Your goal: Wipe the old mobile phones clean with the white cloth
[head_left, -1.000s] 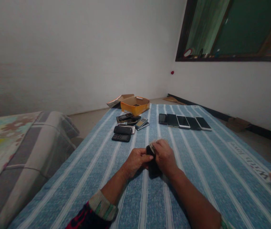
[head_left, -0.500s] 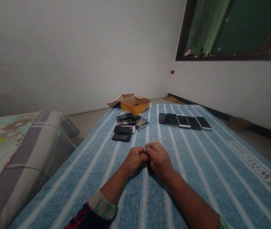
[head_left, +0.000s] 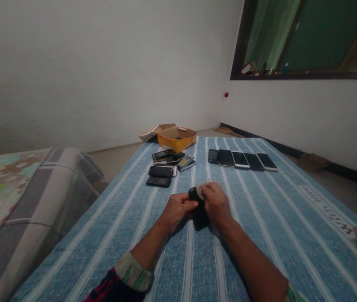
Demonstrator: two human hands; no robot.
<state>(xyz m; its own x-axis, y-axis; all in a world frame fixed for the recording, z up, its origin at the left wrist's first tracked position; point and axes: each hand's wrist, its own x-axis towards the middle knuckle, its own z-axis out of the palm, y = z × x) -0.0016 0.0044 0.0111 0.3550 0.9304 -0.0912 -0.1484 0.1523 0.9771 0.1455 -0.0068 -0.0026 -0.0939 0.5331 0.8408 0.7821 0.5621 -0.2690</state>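
A black phone (head_left: 200, 218) is tilted above the bed's striped cover, its lower end toward me. My left hand (head_left: 176, 210) grips its left edge, thumb on the near face and fingers behind. Pinched in my right hand (head_left: 218, 204) is a small whitish wad, perhaps cloth or tissue (head_left: 200, 192), pressed against the phone's upper right part. Fingers of both hands are closed, and the right hand hides part of the phone. Closest to my left hand lies a black keypad phone (head_left: 159, 181), with another dark phone (head_left: 160, 171) just behind it.
Several more phones are heaped at the back left, including a silver keypad phone (head_left: 185, 162). Behind them stands an open orange box (head_left: 178, 144). A row of flat phones, one a white-framed phone (head_left: 240, 160), lies at the back right. All rest on a blue striped cover (head_left: 118, 218).
The phone has tipped up into view between my hands, its dark face now showing. My right hand has shifted slightly right with the whitish wad.
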